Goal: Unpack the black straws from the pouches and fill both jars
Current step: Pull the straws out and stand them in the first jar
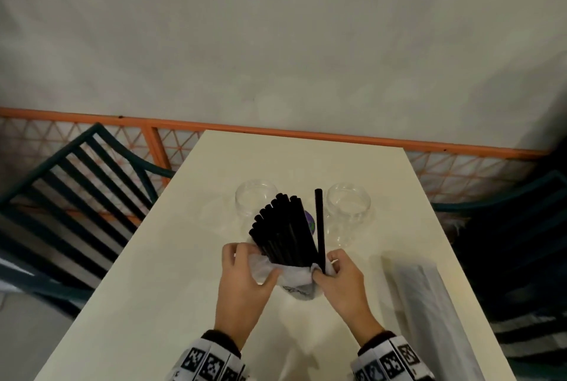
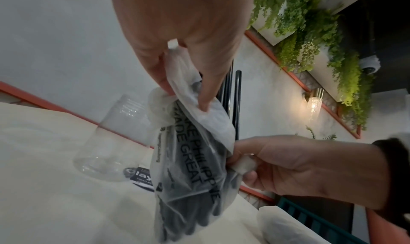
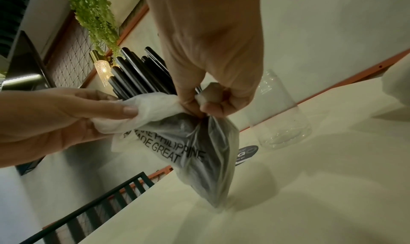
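A bundle of black straws (image 1: 283, 232) stands upright in a thin white plastic pouch (image 1: 296, 282) with black print, its bottom on the table. My left hand (image 1: 245, 270) pinches the pouch's left rim (image 2: 177, 97). My right hand (image 1: 336, 273) pinches the right rim (image 3: 204, 99), beside one straw (image 1: 319, 227) that stands apart from the rest. Both hands have the rim pushed down around the straws (image 3: 137, 76). Two clear jars stand just behind, the left jar (image 1: 254, 206) and the right jar (image 1: 348, 212), both with nothing inside.
A second white pouch (image 1: 426, 298) lies on the cream table (image 1: 184, 258) at the right. A dark round sticker (image 3: 246, 154) lies between the jars. Dark slatted chairs (image 1: 76, 196) flank the table, and an orange-framed mesh railing (image 1: 184, 126) runs behind it.
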Action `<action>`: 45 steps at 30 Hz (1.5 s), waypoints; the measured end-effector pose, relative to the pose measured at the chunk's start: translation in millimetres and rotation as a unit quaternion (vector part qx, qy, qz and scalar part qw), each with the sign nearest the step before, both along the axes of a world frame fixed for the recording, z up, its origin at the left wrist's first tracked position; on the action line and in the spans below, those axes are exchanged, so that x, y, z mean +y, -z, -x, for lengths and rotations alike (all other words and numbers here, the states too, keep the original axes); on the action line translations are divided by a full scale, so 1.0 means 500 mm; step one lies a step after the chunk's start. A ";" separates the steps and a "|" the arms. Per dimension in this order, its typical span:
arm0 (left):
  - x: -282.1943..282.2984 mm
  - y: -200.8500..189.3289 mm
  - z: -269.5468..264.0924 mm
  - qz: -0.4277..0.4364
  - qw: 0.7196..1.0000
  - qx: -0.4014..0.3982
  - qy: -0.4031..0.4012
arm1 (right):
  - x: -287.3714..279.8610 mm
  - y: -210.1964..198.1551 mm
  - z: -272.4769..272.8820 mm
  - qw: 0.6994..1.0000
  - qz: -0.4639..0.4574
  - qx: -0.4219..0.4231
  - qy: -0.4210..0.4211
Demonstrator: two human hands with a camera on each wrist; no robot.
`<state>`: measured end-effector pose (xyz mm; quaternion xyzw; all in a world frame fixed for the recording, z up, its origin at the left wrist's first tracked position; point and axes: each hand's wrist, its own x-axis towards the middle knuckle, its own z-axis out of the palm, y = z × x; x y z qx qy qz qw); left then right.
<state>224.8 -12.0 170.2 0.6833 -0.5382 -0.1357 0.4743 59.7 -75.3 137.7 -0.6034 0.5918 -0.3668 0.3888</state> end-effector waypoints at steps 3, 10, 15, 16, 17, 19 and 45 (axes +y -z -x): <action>-0.007 0.000 -0.002 0.006 0.998 -0.033 -0.052 | 0.012 -0.010 -0.004 0.998 0.018 -0.038 -0.051; -0.020 -0.009 0.007 0.017 0.996 0.079 -0.029 | 0.036 0.007 -0.013 0.988 -0.006 -0.092 -0.126; -0.010 -0.029 0.030 -0.008 0.985 0.151 0.079 | 0.010 0.001 -0.003 0.995 0.015 -0.098 -0.016; -0.010 -0.033 0.030 -0.011 0.983 0.166 0.081 | 0.006 0.000 -0.002 0.994 0.008 -0.109 -0.002; -0.011 -0.034 0.028 -0.017 0.982 0.172 0.076 | 0.003 0.000 -0.001 0.993 0.003 -0.120 0.008; -0.014 -0.034 0.022 -0.032 0.982 0.176 0.059 | 0.002 -0.003 0.001 0.991 0.002 -0.132 0.007; -0.097 -0.118 0.060 -0.092 0.971 -0.216 0.049 | 0.016 0.051 0.003 0.982 0.024 -0.011 -0.187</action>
